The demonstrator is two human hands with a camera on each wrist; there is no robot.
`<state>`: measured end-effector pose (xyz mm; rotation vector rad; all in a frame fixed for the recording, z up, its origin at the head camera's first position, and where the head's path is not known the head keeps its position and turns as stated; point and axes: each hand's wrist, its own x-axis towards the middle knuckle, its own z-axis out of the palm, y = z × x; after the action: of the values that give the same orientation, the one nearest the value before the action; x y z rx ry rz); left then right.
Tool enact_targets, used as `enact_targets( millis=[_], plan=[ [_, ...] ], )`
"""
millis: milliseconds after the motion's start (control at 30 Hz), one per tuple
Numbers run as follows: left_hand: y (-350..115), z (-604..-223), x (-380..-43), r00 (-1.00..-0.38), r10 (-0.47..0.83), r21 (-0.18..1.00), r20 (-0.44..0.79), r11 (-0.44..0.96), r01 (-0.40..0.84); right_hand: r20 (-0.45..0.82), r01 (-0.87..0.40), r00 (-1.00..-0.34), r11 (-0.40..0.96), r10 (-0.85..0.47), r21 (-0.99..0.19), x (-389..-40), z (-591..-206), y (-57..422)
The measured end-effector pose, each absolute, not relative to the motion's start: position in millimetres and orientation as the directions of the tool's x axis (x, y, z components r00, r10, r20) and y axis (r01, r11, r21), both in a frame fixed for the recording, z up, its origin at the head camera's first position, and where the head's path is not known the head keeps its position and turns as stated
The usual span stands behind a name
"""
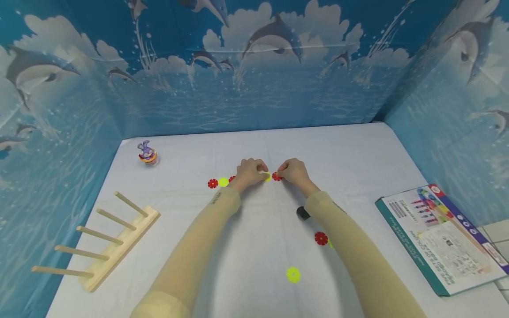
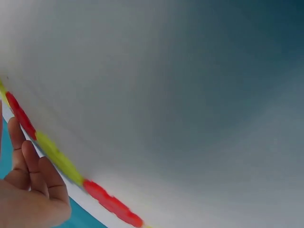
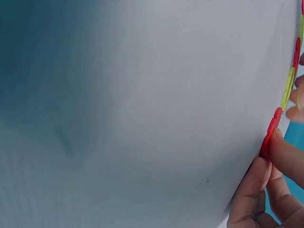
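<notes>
Toward the far side of the white table, flat notched discs lie in a row of alternating red and yellow. With thumb and fingers my right hand [image 1: 295, 172] pinches the edge of a red disc [image 3: 272, 129] at the row's right end. My left hand [image 1: 249, 172] is right beside it, thumb at a yellow disc [image 1: 268, 178], its other fingers loosely bent and apart from the thumb. Left of that hand are a red disc [image 1: 212, 183], a yellow disc [image 1: 223, 182] and another red disc partly hidden by the hand.
A wooden rack with several pegs [image 1: 119, 247] stands at left, a purple rabbit toy [image 1: 147, 152] behind it. Near my right forearm are a black piece [image 1: 303, 213], a red disc [image 1: 321, 238] and a yellow disc [image 1: 293, 274]. A product box [image 1: 441, 238] lies at right.
</notes>
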<state>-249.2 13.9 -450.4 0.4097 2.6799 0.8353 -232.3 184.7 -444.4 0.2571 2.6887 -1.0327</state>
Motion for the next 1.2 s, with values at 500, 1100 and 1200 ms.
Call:
enact_targets(
  millis=[500, 1100, 1200],
  plan=[
    [35.0, -456.5, -243.5, -0.928, 0.336, 0.544, -0.161, 0.815, 0.2, -0.295, 0.229, -0.955, 0.737, 0.042, -0.636, -230.0, -441.8, 190.0],
    [36.3, -451.4, -243.5, -0.928, 0.3, 0.557, -0.222, 0.82, 0.132, -0.265, 0.009, -0.925, 0.682, -0.272, -0.731, -154.8, -421.0, 209.2],
    [36.8, -451.5, -243.6, -0.929, 0.295, 0.567, -0.225, 0.815, 0.122, -0.275, -0.029, -0.891, 0.651, -0.36, -0.758, -126.0, -420.7, 211.8]
  ],
)
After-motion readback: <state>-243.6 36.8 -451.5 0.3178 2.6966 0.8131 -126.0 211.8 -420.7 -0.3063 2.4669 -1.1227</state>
